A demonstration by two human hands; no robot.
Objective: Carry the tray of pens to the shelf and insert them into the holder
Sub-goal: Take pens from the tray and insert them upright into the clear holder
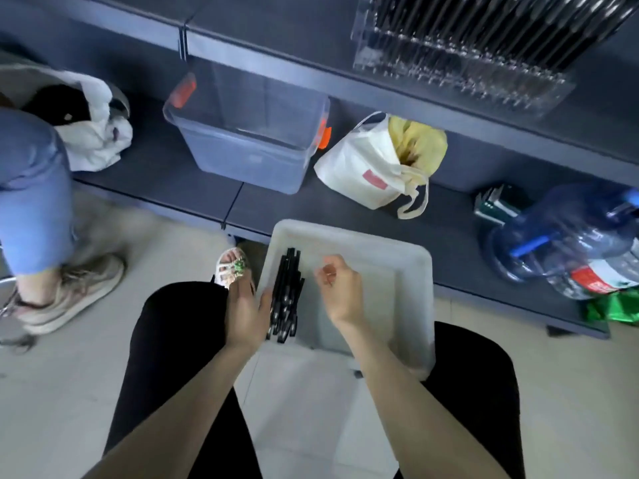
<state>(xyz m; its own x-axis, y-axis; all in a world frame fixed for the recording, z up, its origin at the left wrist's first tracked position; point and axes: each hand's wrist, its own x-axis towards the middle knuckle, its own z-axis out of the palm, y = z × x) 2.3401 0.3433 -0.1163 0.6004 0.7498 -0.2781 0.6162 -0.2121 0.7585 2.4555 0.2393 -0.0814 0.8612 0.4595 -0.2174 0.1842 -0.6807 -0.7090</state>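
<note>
Crops, blur and occlusion around tray and shelf.
Holder [484,63] cropped by top edge, contents smeared, count unreadable. Pens [287,295] in tray [380,250] overlap, number unclear; tray's near rim partly hidden under right forearm. Right hand [340,292] fingers curled, can't tell if they pinch anything. Left hand [243,305] against tray wall, soft, grip unclear. Water bottle [570,243] cut by right edge; second person [31,188] cut by left edge, shoe blurred.

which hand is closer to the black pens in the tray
Left. The left hand holds the left wall of the tray, thumb against the pens; the right hand hovers over the middle of the tray, right of the pens, not touching them.
</note>
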